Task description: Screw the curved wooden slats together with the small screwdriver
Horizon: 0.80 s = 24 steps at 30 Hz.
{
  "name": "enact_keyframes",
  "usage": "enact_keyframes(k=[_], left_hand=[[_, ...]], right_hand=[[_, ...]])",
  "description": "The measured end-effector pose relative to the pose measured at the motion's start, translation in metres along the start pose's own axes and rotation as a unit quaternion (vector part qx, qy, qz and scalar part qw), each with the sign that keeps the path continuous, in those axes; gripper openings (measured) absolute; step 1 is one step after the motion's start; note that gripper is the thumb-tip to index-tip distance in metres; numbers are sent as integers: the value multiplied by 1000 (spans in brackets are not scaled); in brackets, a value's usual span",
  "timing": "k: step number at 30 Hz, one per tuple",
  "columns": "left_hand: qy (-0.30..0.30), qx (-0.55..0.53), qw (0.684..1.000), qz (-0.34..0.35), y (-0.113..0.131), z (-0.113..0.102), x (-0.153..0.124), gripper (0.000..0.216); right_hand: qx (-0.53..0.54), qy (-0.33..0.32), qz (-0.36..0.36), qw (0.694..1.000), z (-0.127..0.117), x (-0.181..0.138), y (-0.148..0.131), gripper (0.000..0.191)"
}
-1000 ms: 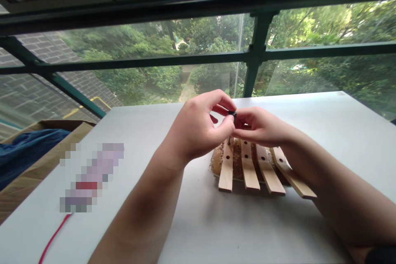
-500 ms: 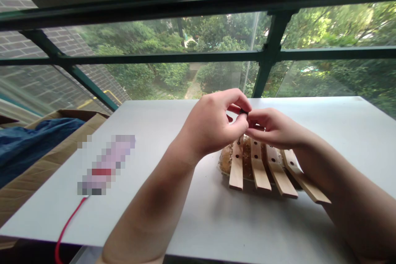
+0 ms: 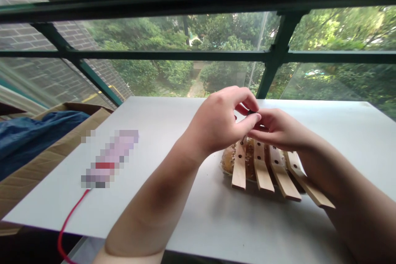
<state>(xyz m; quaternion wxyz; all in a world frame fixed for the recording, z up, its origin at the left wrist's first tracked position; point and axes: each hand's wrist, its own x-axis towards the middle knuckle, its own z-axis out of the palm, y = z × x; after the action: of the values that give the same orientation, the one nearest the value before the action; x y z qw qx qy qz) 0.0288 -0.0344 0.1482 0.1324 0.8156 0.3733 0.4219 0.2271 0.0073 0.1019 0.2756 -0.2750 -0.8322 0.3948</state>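
- Red cable (image 3: pixel 65 218), lower left.
- Left hand (image 3: pixel 221 117), centre: fingers pinched on dark knob (image 3: pixel 252 112).
- Wooden strip (image 3: pixel 239 173), lower centre: thin shank (image 3: pixel 244 138) at upper hole; likely turning step, next calls for steady alignment.
- Right hand (image 3: pixel 276 130), centre-right: fingers by knob, can't tell if gripping.

left forearm (image 3: pixel 157 189): bare, rounded | right forearm (image 3: pixel 349 181): bare, tapering | fingers (image 3: pixel 245 94): bare, slim

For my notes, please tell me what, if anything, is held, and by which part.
The left hand pinches a tool by its dark top; right hand, unclear.
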Motion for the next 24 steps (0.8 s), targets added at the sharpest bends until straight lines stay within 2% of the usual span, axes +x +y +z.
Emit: enact_keyframes(k=[10, 18, 24], left_hand=[[-12, -32, 999, -17, 1, 0, 0, 19], [-1, 12, 1000, -8, -1, 0, 1, 8], [-13, -12, 1000, -16, 1, 0, 1, 10]], right_hand=[[16, -10, -9, 1000, -1, 0, 1, 4], [14, 1, -2, 1000, 1, 1, 2, 8], [6, 7, -5, 1000, 1, 2, 2, 14]])
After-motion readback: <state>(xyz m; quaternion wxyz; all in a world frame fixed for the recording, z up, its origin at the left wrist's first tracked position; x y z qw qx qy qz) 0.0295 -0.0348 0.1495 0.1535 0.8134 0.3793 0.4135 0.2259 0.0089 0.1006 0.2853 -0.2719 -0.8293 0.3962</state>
